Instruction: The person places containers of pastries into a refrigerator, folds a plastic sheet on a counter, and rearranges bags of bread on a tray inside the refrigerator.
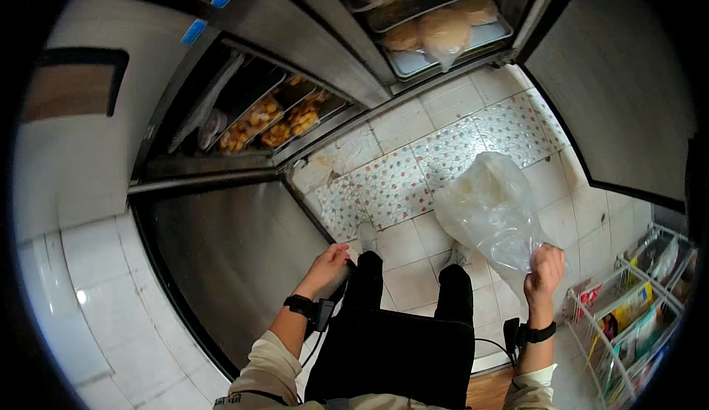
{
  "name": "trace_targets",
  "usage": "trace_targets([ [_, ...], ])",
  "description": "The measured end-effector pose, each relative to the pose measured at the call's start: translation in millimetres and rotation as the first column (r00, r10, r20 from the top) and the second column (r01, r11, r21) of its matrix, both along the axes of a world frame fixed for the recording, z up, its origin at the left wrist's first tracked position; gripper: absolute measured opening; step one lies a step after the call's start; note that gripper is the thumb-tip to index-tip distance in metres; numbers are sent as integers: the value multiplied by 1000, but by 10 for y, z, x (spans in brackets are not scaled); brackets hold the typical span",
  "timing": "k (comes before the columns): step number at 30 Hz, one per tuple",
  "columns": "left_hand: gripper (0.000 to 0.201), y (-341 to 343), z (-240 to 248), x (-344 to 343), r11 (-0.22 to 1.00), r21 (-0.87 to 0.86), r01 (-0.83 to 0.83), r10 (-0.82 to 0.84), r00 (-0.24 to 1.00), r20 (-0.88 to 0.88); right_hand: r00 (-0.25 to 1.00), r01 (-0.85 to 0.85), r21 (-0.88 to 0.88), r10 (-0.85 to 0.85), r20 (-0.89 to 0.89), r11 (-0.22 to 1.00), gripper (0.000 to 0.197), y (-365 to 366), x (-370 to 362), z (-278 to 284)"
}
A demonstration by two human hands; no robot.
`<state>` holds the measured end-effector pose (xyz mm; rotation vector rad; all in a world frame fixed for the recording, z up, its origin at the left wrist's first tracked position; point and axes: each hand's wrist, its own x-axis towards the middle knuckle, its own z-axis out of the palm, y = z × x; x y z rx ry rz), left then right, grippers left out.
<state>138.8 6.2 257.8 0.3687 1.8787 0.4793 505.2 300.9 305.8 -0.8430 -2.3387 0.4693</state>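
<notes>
A large clear plastic bag (491, 207) hangs on the right, with something pale inside that I cannot make out. My right hand (545, 271) is closed around its gathered neck. On the other side, my left hand (325, 266) hovers by the edge of an open steel refrigerator door (221, 240), its fingers loosely bent and nothing seen in them. Whether it touches the door is unclear.
Ahead stands a steel refrigerator (317, 37). Its left compartment holds trays of yellow-orange food pieces (255, 118); the right one holds bagged round items (443, 29) on a tray. Another door (620, 77) stands open at right, above a wire rack (628, 314) of packets. A patterned mat (391, 188) lies on the tiles.
</notes>
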Motion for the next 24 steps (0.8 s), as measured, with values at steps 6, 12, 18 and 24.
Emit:
trace_targets([
  [6,50,715,157,-327,987,111,-116,100,986,135,982,186,20,-185,-34,982,26,-90,-227,153],
  [12,51,1548,109,-276,955,240,-173,129,973,190,970,234,-45,-236,-62,971,25,-112,-217,147],
  [18,44,2633,-78,-141,884,380,-274,213,957,196,966,234,-77,-241,-97,969,25,107,114,140],
  [24,49,3852,-58,-236,756,364,-543,393,823,411,964,257,-68,-261,-56,964,27,483,570,127],
])
